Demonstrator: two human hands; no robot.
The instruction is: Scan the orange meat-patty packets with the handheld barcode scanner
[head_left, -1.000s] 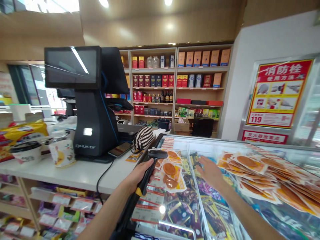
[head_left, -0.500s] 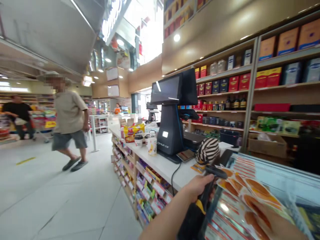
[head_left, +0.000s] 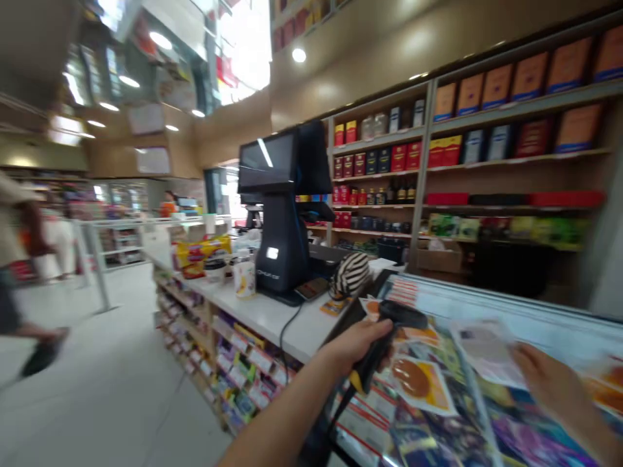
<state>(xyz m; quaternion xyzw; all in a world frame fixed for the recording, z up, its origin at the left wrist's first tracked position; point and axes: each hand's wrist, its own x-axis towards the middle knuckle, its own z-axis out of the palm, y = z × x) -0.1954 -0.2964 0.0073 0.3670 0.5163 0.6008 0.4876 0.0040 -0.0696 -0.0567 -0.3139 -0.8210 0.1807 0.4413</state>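
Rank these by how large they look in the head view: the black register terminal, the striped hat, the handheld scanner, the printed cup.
1. Black register terminal.
2. Handheld scanner, enlarged by nearness.
3. Striped hat, similar to the scanner, so unsure.
4. Printed cup.

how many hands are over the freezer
2: the left hand grips a black scanner at the freezer's left edge; the right hand holds a packet further right.

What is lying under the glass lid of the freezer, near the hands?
Under the freezer lid lie flat food packets, one showing a round brown item on orange. The left hand with its scanner and the right hand holding a packet cover some.
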